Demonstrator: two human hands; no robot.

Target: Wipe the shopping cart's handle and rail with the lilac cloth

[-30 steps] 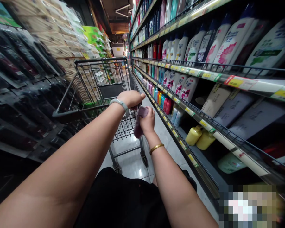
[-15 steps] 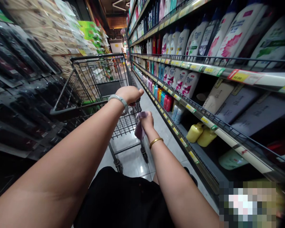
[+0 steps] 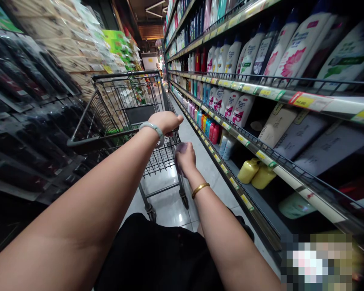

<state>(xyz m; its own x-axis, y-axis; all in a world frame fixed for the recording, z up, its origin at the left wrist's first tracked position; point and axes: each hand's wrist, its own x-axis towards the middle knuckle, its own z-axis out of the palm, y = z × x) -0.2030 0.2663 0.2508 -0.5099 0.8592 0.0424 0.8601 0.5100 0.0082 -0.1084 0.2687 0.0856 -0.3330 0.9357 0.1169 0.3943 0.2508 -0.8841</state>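
My left hand [image 3: 164,121], with a pale bangle at the wrist, is closed over the near right corner of the shopping cart [image 3: 161,160]; its fingertips are mostly hidden beneath it. A little lower and to the right, my right hand [image 3: 187,157] is wrapped around a purple cloth [image 3: 179,150]. That cloth lies against the cart's right side, by the frame post. A gold bracelet sits on the right wrist. I see the wire basket and the wheels on the tiled floor.
Close on the right runs a long shelf [image 3: 248,142] with shampoo bottles [image 3: 303,42], grey boxes [image 3: 300,131] and yellow bottles [image 3: 248,170]. On the left hang packaged dark goods [image 3: 27,133], with stacked tan packs [image 3: 60,40] behind. The tiled aisle floor [image 3: 170,206] lies beneath the cart.
The purple cloth, which hung loosely below my right hand, is now bunched closer against the cart's side. My right hand has shifted very slightly; my left hand keeps its place on the cart.
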